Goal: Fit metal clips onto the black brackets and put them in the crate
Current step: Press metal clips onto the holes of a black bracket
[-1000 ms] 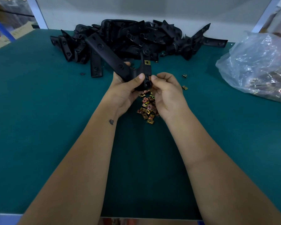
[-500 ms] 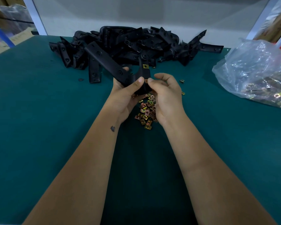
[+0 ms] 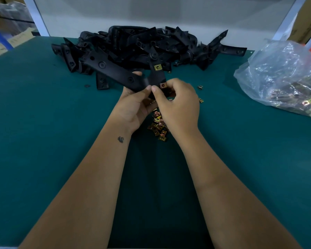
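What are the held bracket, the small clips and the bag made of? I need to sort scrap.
Bracket: matte black, likely moulded plastic, perhaps coated metal. Clips: shiny gold and copper tones, so probably plated steel. Bag: clear crinkled plastic film with glare.

The bracket [image 3: 115, 72] you held looked like matt black plastic or coated metal, which of the two could not be told, its flat faces smooth with only a dull sheen. The heap of brackets [image 3: 151, 44] behind it had the same matt black finish. The clip [image 3: 158, 67] fitted on the bracket was metal with a yellowish, brassy plating, and the second clip [image 3: 163, 85] showed a more coppery tint. The loose clips [image 3: 158, 126] on the desk [image 3: 43, 123] gleamed gold and copper. The desk was covered in a matt, dark green mat that looked smooth. The bag [image 3: 284, 72] was thin clear plastic, crinkled and glossy.
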Demonstrator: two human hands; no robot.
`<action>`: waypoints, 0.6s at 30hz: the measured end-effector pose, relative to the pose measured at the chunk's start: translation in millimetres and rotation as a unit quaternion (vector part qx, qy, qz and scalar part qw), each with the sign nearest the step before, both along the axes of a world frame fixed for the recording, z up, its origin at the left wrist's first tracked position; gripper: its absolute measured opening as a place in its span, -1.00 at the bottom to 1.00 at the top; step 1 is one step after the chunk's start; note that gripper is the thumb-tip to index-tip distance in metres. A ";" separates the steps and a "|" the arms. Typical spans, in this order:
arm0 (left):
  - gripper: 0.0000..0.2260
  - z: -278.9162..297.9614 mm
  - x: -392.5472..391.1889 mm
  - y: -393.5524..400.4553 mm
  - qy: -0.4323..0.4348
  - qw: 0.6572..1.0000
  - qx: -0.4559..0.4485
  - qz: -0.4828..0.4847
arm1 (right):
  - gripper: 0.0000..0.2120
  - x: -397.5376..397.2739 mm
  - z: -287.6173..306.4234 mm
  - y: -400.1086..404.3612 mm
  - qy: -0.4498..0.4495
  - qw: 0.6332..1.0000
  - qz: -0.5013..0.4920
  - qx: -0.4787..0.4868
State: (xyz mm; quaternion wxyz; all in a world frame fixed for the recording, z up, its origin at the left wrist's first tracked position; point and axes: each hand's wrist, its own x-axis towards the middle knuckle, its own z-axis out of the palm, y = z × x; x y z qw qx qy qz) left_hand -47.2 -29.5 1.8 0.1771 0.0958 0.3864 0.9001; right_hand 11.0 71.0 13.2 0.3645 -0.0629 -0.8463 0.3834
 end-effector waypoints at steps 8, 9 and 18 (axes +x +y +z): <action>-0.71 2.1 1.7 2.6 -0.001 1.000 -0.002 0.003 | -0.74 -0.2 1.5 1.7 0.031 0.998 -0.015 0.057; -0.71 2.5 2.3 2.4 0.001 1.000 -0.006 0.006 | -0.74 0.3 1.1 1.6 0.031 0.998 -0.013 0.050; -0.91 8.3 2.1 0.1 -0.020 0.983 -0.126 0.135 | -0.77 -0.2 2.6 3.3 0.021 0.999 -0.021 -0.024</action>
